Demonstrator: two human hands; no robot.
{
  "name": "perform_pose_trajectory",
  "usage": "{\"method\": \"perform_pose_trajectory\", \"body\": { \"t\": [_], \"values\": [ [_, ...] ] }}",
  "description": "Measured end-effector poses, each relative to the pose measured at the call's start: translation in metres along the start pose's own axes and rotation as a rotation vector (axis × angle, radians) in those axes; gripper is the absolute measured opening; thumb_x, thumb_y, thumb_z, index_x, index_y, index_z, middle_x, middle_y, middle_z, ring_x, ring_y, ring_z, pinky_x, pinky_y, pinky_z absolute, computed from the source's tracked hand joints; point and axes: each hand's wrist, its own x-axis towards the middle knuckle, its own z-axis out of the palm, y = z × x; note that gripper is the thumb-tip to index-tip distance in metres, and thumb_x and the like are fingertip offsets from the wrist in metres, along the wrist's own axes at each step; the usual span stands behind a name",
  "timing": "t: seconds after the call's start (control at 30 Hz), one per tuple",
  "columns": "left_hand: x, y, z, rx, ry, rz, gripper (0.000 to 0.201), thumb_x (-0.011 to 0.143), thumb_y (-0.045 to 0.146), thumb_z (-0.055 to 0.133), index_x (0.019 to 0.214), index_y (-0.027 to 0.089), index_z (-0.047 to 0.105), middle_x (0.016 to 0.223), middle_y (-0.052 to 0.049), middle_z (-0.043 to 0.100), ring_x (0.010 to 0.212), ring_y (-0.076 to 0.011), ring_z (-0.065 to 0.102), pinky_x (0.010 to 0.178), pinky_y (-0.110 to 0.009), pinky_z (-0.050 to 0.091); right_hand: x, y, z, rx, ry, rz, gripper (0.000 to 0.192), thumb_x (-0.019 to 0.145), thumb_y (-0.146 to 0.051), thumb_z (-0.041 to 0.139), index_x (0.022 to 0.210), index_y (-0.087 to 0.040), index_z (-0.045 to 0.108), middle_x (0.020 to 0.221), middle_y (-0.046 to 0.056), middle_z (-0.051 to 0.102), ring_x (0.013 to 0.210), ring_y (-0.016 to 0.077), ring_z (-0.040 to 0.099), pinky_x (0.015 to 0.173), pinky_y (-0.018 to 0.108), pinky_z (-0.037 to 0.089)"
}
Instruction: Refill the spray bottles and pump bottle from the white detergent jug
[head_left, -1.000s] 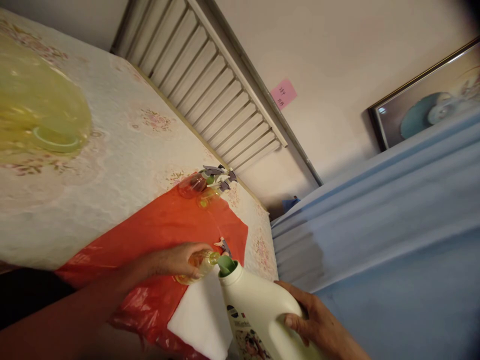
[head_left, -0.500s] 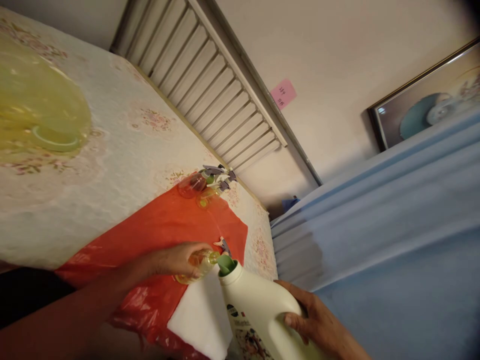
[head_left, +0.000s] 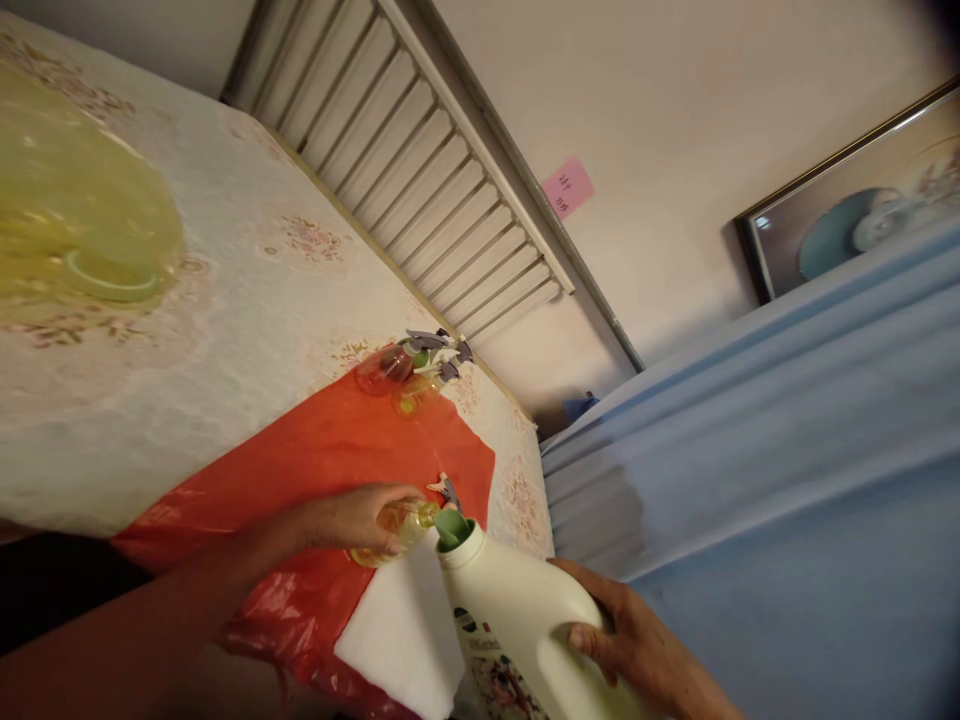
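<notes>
Detergent jug (head_left: pixel 517 625) tipped in my right hand (head_left: pixel 637 645), spout at small spray bottle (head_left: pixel 401 527) — left hand (head_left: pixel 360 520) clasps it. Fill level unclear — two bottles (head_left: pixel 405 375) wait beyond.

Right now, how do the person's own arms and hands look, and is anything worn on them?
Both are bare. The left hand shows a long uncovered forearm, with no sleeve, glove, watch or ring to be seen. The right hand is also ungloved, and its wrist is bare as far as the picture's edge. No markings are visible.
</notes>
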Motion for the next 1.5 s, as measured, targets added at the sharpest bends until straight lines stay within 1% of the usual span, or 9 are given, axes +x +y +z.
{"method": "perform_pose_trajectory", "body": {
  "t": [0.1,0.3,0.53,0.8,0.93,1.17,1.33,1.5],
  "values": [
    [0.0005,-0.0015,0.0005,-0.013,-0.005,-0.007,0.066,0.065,0.021,0.071,0.13,0.02,0.058,0.125,-0.009,0.069,0.113,-0.0333,0.062,0.089,-0.037,0.051,-0.0004,0.001,-0.0005,0.008,0.003,0.006,0.087,0.074,-0.074,0.064,0.14,-0.019,0.052,0.095,0.007,0.067,0.067,0.0159,0.056,0.043,0.019,0.039],
    [-0.0003,0.0015,0.001,-0.015,-0.004,-0.025,0.065,0.065,0.02,0.07,0.129,0.021,0.059,0.12,-0.008,0.07,0.111,-0.0315,0.063,0.088,-0.038,0.051,0.0,0.002,-0.0013,-0.006,-0.007,-0.01,0.083,0.076,-0.071,0.064,0.14,-0.02,0.053,0.097,0.007,0.067,0.066,0.0152,0.056,0.043,0.019,0.039],
    [0.0015,-0.0027,0.0011,-0.041,-0.012,-0.023,0.063,0.066,0.02,0.071,0.128,0.023,0.059,0.12,-0.006,0.07,0.11,-0.0301,0.064,0.087,-0.037,0.051,-0.0003,-0.0007,-0.0011,0.008,-0.008,-0.016,0.083,0.075,-0.072,0.064,0.139,-0.019,0.054,0.092,0.006,0.065,0.067,0.016,0.056,0.043,0.019,0.04],
    [-0.0006,0.0048,0.0011,-0.017,-0.018,-0.023,0.061,0.066,0.02,0.07,0.126,0.022,0.06,0.119,-0.006,0.069,0.114,-0.0304,0.061,0.09,-0.036,0.05,-0.0006,-0.0017,-0.0011,0.008,-0.009,-0.021,0.082,0.075,-0.071,0.065,0.138,-0.018,0.055,0.094,0.007,0.067,0.066,0.0151,0.055,0.042,0.018,0.039],
    [-0.0007,0.0044,0.0014,-0.018,-0.009,-0.026,0.06,0.065,0.02,0.07,0.124,0.022,0.061,0.118,-0.006,0.069,0.114,-0.0314,0.061,0.089,-0.037,0.05,-0.0002,-0.0018,-0.0014,0.014,-0.017,-0.023,0.08,0.077,-0.069,0.065,0.138,-0.019,0.055,0.093,0.006,0.066,0.066,0.0147,0.054,0.042,0.018,0.039],
    [0.0009,-0.0032,0.0012,-0.045,-0.018,-0.007,0.062,0.066,0.021,0.071,0.127,0.024,0.06,0.115,-0.006,0.069,0.107,-0.0295,0.063,0.083,-0.035,0.052,-0.0007,-0.0013,-0.0018,0.001,-0.003,-0.013,0.081,0.076,-0.07,0.065,0.138,-0.019,0.055,0.09,0.005,0.064,0.066,0.0146,0.054,0.042,0.017,0.039],
    [0.0006,-0.0044,0.0022,-0.116,-0.039,-0.037,0.063,0.066,0.021,0.071,0.127,0.024,0.058,0.109,-0.005,0.069,0.098,-0.0277,0.065,0.075,-0.034,0.052,-0.001,-0.0024,-0.002,-0.014,-0.005,-0.023,0.08,0.077,-0.071,0.064,0.138,-0.021,0.055,0.088,0.004,0.064,0.064,0.0143,0.054,0.042,0.018,0.04],
    [-0.001,-0.0022,0.0022,-0.101,-0.021,-0.052,0.065,0.065,0.021,0.071,0.129,0.023,0.057,0.108,-0.007,0.069,0.1,-0.0286,0.065,0.074,-0.033,0.053,-0.001,-0.0056,-0.0013,-0.023,-0.009,-0.025,0.08,0.076,-0.072,0.064,0.137,-0.021,0.056,0.088,0.005,0.065,0.064,0.0148,0.054,0.042,0.018,0.04]
  ]
}}
